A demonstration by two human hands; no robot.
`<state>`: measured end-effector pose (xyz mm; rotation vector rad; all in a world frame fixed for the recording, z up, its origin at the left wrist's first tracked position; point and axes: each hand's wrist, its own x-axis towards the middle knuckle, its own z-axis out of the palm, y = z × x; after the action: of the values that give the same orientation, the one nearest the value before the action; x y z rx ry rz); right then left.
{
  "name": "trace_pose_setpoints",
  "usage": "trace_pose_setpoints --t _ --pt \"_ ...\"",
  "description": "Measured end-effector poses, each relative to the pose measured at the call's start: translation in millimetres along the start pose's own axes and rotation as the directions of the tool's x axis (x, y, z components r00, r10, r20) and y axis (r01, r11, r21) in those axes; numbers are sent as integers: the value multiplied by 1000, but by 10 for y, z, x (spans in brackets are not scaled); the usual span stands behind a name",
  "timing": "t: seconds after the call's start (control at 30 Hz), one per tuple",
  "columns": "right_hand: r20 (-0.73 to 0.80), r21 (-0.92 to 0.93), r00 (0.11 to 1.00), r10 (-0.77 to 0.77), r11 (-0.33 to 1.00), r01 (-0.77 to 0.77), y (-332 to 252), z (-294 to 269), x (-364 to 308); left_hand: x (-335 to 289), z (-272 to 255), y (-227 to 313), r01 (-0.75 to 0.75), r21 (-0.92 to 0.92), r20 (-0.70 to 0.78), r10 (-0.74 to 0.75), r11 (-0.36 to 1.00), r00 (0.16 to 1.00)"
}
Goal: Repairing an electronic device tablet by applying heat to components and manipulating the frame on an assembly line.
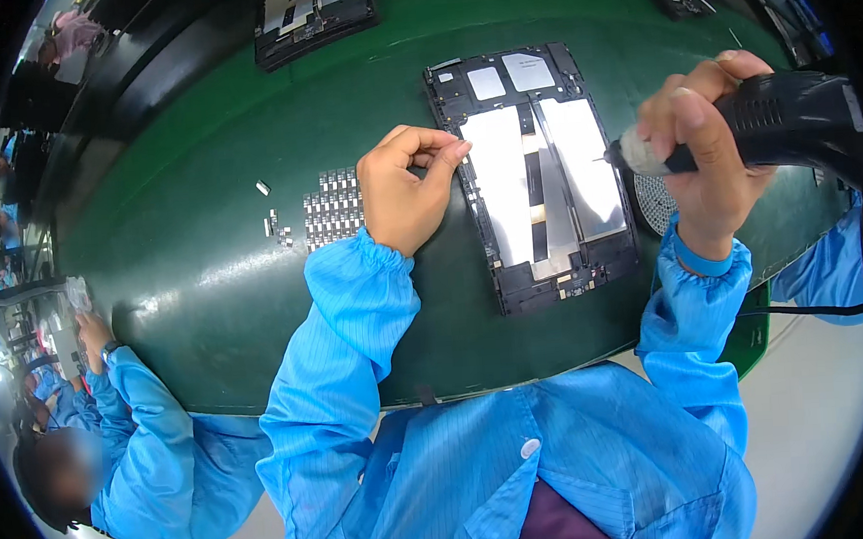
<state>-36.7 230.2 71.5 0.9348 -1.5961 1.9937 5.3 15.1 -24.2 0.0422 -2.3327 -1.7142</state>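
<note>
An opened tablet (506,201) with a black frame, silvery battery panels and dark ribbon cables lies face up in front of me. At its left edge my left hand (409,187) is closed in a pinch, thumb against forefinger. Whatever those fingertips may hold is too small to make out. My right hand (705,144) is wrapped round a black electric screwdriver (788,119), held sideways over the tablet's right edge. The thin bit points left above the right battery panel.
Rows of small metal-and-black parts (332,211) lie left of my left hand, with several loose ones (273,225) beside them. A round dish (653,202) sits under my right hand. Another opened tablet (312,15) is at the far side of the green table (197,313). A co-worker (182,472) sits at left.
</note>
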Motion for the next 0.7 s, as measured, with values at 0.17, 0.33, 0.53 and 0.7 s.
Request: trace_pose_setpoints --t 0.17,0.33,0.53,0.7 --pt "173 65 985 -13 998 2 35 334 59 30 23 -7 4 -6 0 -4 1000 1000" --pt "173 25 976 129 990 -136 181 719 110 117 -58 3 116 -23 89 -114 993 990" --pt "202 31 954 220 973 -230 516 954 81 319 -239 29 419 -54 274 -390 906 879" --pt "212 -48 951 226 974 -221 596 950 62 325 -241 50 453 -42 303 -421 890 855"
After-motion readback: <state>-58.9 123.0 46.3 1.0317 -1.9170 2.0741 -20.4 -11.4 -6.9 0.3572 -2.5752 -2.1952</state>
